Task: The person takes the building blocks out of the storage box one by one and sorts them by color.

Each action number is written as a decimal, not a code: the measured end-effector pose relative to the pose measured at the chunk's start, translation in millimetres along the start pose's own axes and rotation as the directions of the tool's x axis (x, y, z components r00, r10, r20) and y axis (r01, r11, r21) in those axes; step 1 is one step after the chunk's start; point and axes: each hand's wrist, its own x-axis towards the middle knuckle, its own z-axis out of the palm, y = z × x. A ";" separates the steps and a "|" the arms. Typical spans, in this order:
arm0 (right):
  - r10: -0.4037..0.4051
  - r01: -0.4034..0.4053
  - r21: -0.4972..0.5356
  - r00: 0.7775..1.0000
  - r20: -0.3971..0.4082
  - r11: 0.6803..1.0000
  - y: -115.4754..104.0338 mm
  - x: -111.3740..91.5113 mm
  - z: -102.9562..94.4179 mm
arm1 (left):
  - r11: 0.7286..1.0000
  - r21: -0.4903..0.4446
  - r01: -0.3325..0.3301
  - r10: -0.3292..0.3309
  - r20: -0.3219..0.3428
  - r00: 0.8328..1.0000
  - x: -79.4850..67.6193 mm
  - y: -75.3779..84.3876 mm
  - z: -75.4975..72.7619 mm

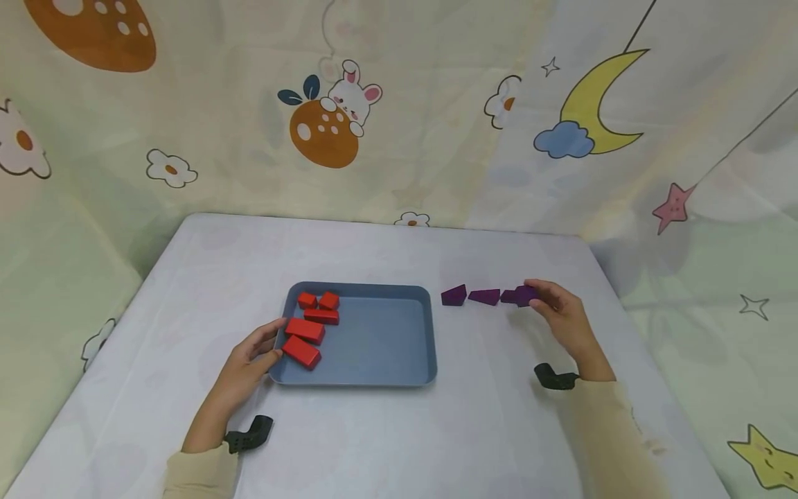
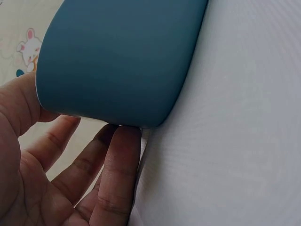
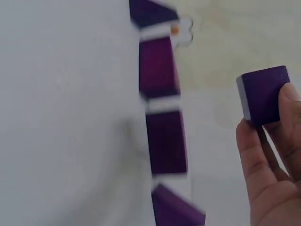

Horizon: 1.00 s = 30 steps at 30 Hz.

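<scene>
- In the head view, I see a shallow blue-grey tray with round corners [image 1: 380,346], flat on a table with a smooth white cover [image 1: 374,436]. It sits between the two hands, I guess so both can reach it.
- Five shiny red blocks with flat sides [image 1: 302,352] lie inside the tray, all toward its left end. Two are little, one is long and thin, two are fatter. I think bunching them there saves room.
- The left hand [image 1: 240,364] holds the tray's left end, likely so it won't slide.
- To the right of the tray, a row of purple blocks with slanted sides [image 1: 484,296] lies on the table. Little gaps between them may make each one easy to pick.
- At the row's right end, the right hand [image 1: 567,319] pinches a small dark purple block [image 1: 526,296]. It hides part of the row from me.
- In the left wrist view, the thumb is at the tray's rim and the fingers touch its outside. That looks like a light grip, made to steady. I can't tell how hard it squeezes.
- In the right wrist view, the thumb and fingertips hold the small block near its edges, apart from the row. Most of it shows, so I think it would be easy to set down.
</scene>
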 end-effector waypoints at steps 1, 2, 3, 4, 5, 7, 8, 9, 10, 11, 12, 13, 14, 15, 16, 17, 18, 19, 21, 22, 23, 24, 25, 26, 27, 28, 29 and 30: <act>0.006 -0.006 -0.020 1.000 -0.009 1.000 5.7 0.8 -8.8 | 1.000 -0.002 0.000 0.000 0.001 1.000 -0.3 -0.1 -0.1; 0.015 -0.016 -0.041 1.000 -0.013 0.999 11.3 1.5 -17.5 | 1.000 -0.001 -0.002 0.002 -0.001 1.000 -0.3 -0.5 -0.2; 0.021 -0.022 -0.062 1.000 -0.021 0.998 17.2 2.4 -26.1 | 1.000 -0.002 -0.003 0.003 0.000 1.000 -0.5 -0.7 -0.4; 0.027 -0.029 -0.080 0.999 -0.028 0.996 22.9 3.3 -34.1 | 1.000 -0.002 -0.004 0.004 -0.001 1.000 -0.5 -1.1 -0.5; 0.033 -0.036 -0.086 0.999 -0.038 0.996 28.6 4.2 -41.6 | 1.000 -0.001 -0.005 0.005 -0.001 1.000 -0.5 -1.2 -0.6; 0.035 -0.040 -0.096 0.998 -0.054 0.995 38.9 6.1 -54.8 | 1.000 -0.002 -0.007 0.007 -0.002 1.000 -0.4 -1.8 -0.9; 0.034 -0.040 -0.104 0.998 -0.060 0.994 44.2 7.0 -60.5 | 1.000 -0.001 -0.008 0.008 -0.003 1.000 -0.3 -1.9 -1.1; 0.032 -0.039 -0.105 0.997 -0.065 0.994 49.3 7.9 -65.5 | 1.000 -0.002 -0.008 0.008 -0.003 1.000 -0.4 -2.0 -1.1; 0.036 -0.043 -0.115 0.997 -0.066 0.992 53.7 8.3 -69.8 | 1.000 -0.002 -0.010 0.010 -0.004 1.000 -0.5 -2.1 -1.2; 0.041 -0.049 -0.131 0.997 -0.068 0.990 57.5 8.7 -73.3 | 1.000 0.000 -0.012 0.012 -0.004 1.000 -0.6 -2.1 -1.3; 0.047 -0.056 -0.148 0.997 -0.068 0.987 61.0 9.1 -76.2 | 1.000 0.000 -0.012 0.012 -0.005 1.000 -0.7 -2.0 -1.4; 0.058 -0.069 -0.161 0.996 -0.070 0.985 64.3 9.5 -78.4 | 1.000 0.000 -0.013 0.013 -0.005 1.000 -0.8 -2.0 -1.5; 0.071 -0.082 -0.178 0.995 -0.070 0.981 67.4 9.9 -80.2 | 1.000 -0.001 -0.015 0.015 -0.005 1.000 -0.9 -1.8 -1.5; 0.082 -0.094 -0.197 0.994 -0.071 0.976 70.1 10.0 -81.3 | 1.000 -0.001 -0.015 0.015 -0.004 1.000 -0.9 -1.7 -1.6; 0.093 -0.106 -0.218 0.993 -0.070 0.970 72.5 10.1 -81.8 | 1.000 -0.002 -0.015 0.015 -0.004 1.000 -1.1 -1.5 -1.6; 0.102 -0.116 -0.235 0.992 -0.071 0.965 75.5 10.3 -82.3 | 1.000 -0.002 -0.015 0.015 -0.004 1.000 -1.1 -1.4 -1.6; 0.113 -0.128 -0.249 0.991 -0.072 0.960 78.0 10.5 -82.1 | 1.000 -0.003 -0.015 0.015 -0.003 1.000 -1.2 -1.3 -1.6; 0.131 -0.146 -0.267 0.989 -0.073 0.953 80.1 10.5 -81.7 | 1.000 -0.003 -0.016 0.016 -0.003 1.000 -1.3 -1.2 -1.5; 0.170 -0.182 -0.301 0.983 -0.068 0.936 83.9 10.8 -80.2 | 1.000 -0.003 -0.016 0.016 -0.004 1.000 -1.4 -1.2 -1.3; 0.193 -0.203 -0.309 0.979 -0.064 0.929 85.3 11.0 -79.3 | 1.000 -0.003 -0.016 0.016 -0.005 1.000 -1.4 -1.3 -1.3; 0.218 -0.226 -0.318 0.974 -0.058 0.921 86.7 11.2 -78.5 | 1.000 -0.004 -0.018 0.018 -0.005 1.000 -1.3 -1.5 -1.2; 0.243 -0.247 -0.327 0.968 -0.053 0.912 87.5 11.5 -77.5 | 1.000 -0.006 -0.019 0.019 -0.007 1.000 -1.3 -1.8 -1.2; 0.268 -0.268 -0.335 0.962 -0.047 0.903 88.8 11.7 -77.0 | 1.000 -0.008 -0.021 0.021 -0.008 1.000 -1.2 -2.0 -1.1; 0.286 -0.282 -0.344 0.957 -0.038 0.896 89.8 12.1 -76.5 | 1.000 -0.010 -0.023 0.023 -0.009 1.000 -1.1 -2.1 -1.0; 0.301 -0.292 -0.346 0.953 -0.030 0.891 90.6 12.6 -76.3 | 1.000 -0.012 -0.024 0.024 -0.009 1.000 -1.1 -2.2 -1.0; 0.317 -0.306 -0.344 0.948 -0.023 0.888 91.3 13.2 -76.1 | 1.000 -0.012 -0.025 0.025 -0.010 1.000 -1.0 -2.3 -1.0; 0.331 -0.316 -0.342 0.944 -0.017 0.885 91.9 13.9 -76.1 | 1.000 -0.011 -0.024 0.024 -0.011 1.000 -0.9 -2.4 -1.0; 0.335 -0.318 -0.343 0.942 -0.011 0.884 92.5 14.7 -76.4 | 1.000 -0.009 -0.023 0.023 -0.013 1.000 -0.5 -2.5 -1.3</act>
